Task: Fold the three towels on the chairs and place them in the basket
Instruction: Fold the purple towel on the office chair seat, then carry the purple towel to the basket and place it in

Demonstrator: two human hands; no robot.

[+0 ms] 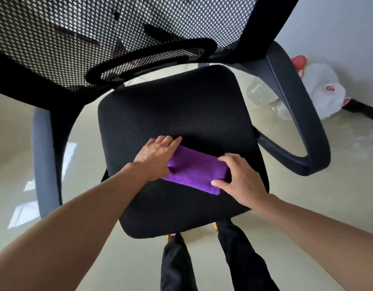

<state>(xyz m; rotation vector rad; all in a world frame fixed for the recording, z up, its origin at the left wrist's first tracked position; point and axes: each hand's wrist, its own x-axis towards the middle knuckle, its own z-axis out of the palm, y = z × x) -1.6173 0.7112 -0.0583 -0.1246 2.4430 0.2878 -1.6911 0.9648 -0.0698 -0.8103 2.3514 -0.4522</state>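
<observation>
Nearest, below both wrists, two legs (177, 265) in dark trousers stand on the pale glossy floor (349, 156) at the front edge of the black mesh seat (177, 110). Both bare forearms reach up over that edge.

The purple towel (194, 171) lies on the near half of the seat, folded into a narrow strip running between the two hands. The left hand (158, 154) lies flat on its left end, fingers (170, 141) straight and close together, their tips past the towel's far edge on the mesh. The right hand (242, 179) arches over the right end, thumb at the near corner and curled fingers (227, 157) at the far corner, holding that end.

Beyond the fingertips the seat runs back to the mesh backrest (76, 38). A grey armrest (44, 164) stands left of the left hand, and a looped one (296, 114) right of the right hand. Past that loop, on the floor by the wall, lie a clear bottle (259, 93) and a white bag (324, 91).
</observation>
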